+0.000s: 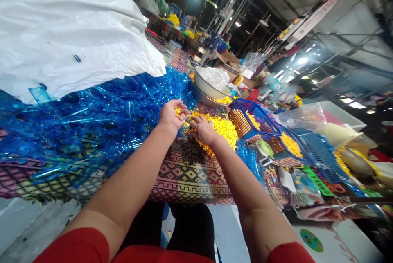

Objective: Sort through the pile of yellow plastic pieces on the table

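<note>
My left hand (172, 116) is turned palm up with its fingers curled around several small yellow plastic pieces (177, 111). Beside it, my right hand (203, 130) is palm down at the left edge of a heap of yellow plastic pieces (225, 130). Its fingers look apart and point toward my left hand; whether a piece lies under the fingertips is hidden. Just below both hands, a small pile of tiny dark pieces (192, 151) rests on the patterned cloth (190, 181).
Clear blue plastic parts (101, 120) spread across the left, partly under a big white sack (76, 25). Behind the heap stand stacked bowls (211, 87). Blue baskets (256, 122) with yellow pieces line the right. A green-lidded jar (264, 148) sits near them.
</note>
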Tool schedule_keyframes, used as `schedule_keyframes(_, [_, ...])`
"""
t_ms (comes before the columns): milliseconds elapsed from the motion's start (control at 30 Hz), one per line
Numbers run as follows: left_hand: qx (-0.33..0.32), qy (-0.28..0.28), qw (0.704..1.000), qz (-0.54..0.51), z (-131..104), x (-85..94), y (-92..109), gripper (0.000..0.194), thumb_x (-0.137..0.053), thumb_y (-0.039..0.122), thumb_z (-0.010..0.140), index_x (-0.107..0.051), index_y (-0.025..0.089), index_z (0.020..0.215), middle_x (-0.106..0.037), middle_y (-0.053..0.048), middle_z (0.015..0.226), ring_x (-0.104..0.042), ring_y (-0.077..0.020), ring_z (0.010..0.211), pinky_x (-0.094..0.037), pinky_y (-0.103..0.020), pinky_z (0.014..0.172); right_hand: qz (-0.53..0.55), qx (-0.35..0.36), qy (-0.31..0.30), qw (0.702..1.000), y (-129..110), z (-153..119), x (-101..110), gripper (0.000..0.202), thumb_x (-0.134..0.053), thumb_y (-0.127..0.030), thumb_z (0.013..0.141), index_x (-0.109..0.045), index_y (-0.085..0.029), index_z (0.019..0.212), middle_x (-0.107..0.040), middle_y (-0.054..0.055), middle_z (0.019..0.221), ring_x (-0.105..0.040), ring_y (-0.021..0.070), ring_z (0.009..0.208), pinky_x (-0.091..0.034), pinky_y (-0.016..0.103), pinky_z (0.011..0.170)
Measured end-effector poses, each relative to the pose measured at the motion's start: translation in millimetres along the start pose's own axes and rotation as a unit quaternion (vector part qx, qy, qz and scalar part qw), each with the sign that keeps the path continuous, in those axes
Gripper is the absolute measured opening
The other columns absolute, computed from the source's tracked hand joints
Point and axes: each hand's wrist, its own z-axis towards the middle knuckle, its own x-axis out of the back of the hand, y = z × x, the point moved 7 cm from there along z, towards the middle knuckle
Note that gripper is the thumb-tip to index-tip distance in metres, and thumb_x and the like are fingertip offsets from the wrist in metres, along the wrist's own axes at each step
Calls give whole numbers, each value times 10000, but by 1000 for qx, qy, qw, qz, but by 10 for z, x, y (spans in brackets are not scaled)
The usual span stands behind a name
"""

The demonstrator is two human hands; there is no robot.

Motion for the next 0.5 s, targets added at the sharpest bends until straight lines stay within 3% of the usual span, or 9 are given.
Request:
schedule_keyframes(100, [0, 10, 1000, -2, -4, 7, 18, 53, -467, 100, 659, -447, 148, 648, -467, -13, 471, -480, -104, 356, -174, -164, 275, -11, -13, -4, 1000, 46, 10, -69, 324, -383, -413, 866, -542, -200, 1052, -486, 123, 1163, -365, 266, 1079, -338, 393, 778])
schedule_keyframes(367, [3, 18, 999, -28, -10, 16, 55, 73, -472, 88, 639, -452, 154, 663, -471, -18, 472, -460, -91, 361, -173, -158, 274, -55, -164, 18, 985, 733, -244, 80, 269, -419, -345, 845, -586, -153, 933, -544, 134, 1033, -451, 258, 964, -324, 398, 765])
schedule_keyframes(433, [-3, 27, 999, -29, -2, 32, 77, 68, -474, 92, 641, -452, 154, 653, -472, -22, 465, -461, -92, 358, -170, -158, 269, -36, -166, 47, 984, 699, -200, 147, 270, -410, -341, 856, -600, -171, 945, -551, 120, 1030, -455, 249, 970, -321, 372, 762])
schedule_keyframes(500, [-7, 32, 999, -27, 9, 43, 93, 69, -474, 91, 640, -451, 155, 645, -473, -23, 461, -466, -96, 355, -169, -159, 264, 9, -119, 67, 991, 516, -68, 152, 276, -389, -334, 873, -619, -195, 936, -565, 95, 997, -464, 222, 963, -321, 327, 748])
